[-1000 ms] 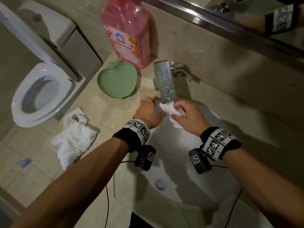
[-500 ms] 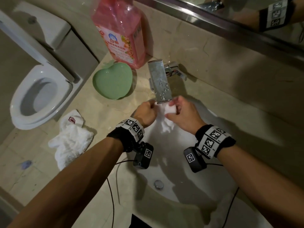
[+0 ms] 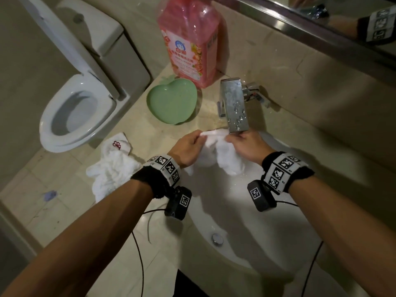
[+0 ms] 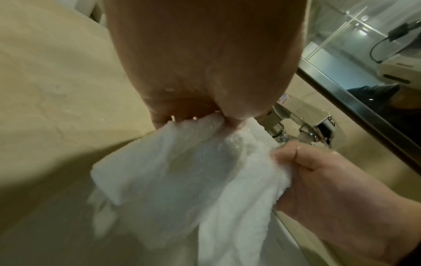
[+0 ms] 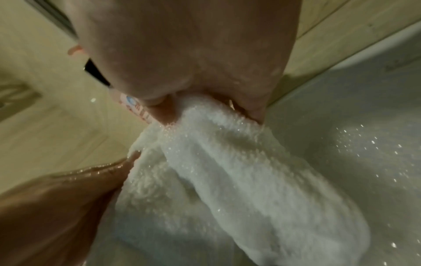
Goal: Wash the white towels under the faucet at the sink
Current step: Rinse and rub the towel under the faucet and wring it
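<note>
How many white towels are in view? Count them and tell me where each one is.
2. One towel is held by the left hand and right hand under the faucet; the other towel lies crumpled on the counter.

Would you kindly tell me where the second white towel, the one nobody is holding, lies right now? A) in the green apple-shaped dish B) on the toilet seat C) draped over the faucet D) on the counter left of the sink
D: the crumpled white towel with a red emblem lies on the counter, left of the sink, untouched by either hand.
</note>
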